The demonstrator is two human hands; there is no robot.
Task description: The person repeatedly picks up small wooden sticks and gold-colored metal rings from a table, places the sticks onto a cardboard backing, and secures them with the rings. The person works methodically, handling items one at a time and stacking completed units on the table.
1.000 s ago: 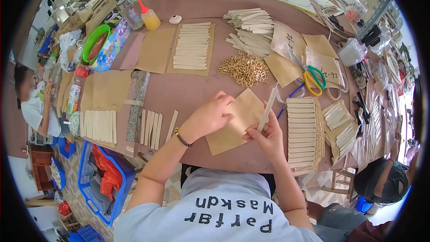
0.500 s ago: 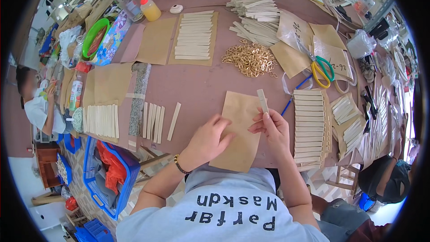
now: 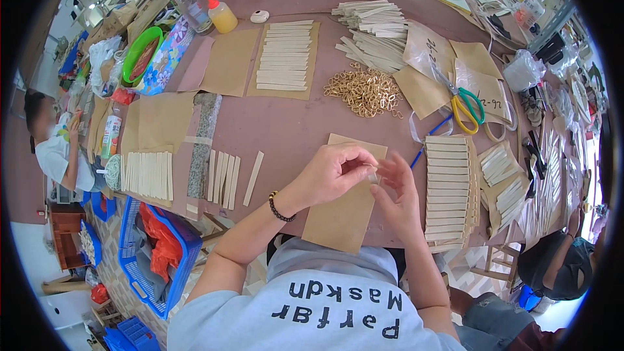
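Both of my hands meet over a brown paper sheet (image 3: 341, 214) that lies at the table's near edge. Between them is a short pale strip (image 3: 372, 177), mostly covered by fingers, so whether it is bent cannot be made out. My left hand (image 3: 338, 172) is closed, thumb and fingertips pinching the strip's upper part. Close beside it, my right hand (image 3: 400, 188) has its thumb and curved fingers at the strip's lower end. To the right, a long row of pale strips (image 3: 446, 188) lies crosswise on paper. Several loose strips (image 3: 224, 180) are on the left.
Gold-coloured metal rings (image 3: 365, 90) form a pile beyond my hands, near a strip heap (image 3: 370, 19). Scissors (image 3: 465, 104) and a blue pen (image 3: 429, 140) lie right. A glue bottle (image 3: 223, 18) stands far left. A blue basket (image 3: 159, 257) is below the table.
My left hand has moved up and right to the strip, which my right hand alone held upright before. The strip now shows much shorter between the hands.
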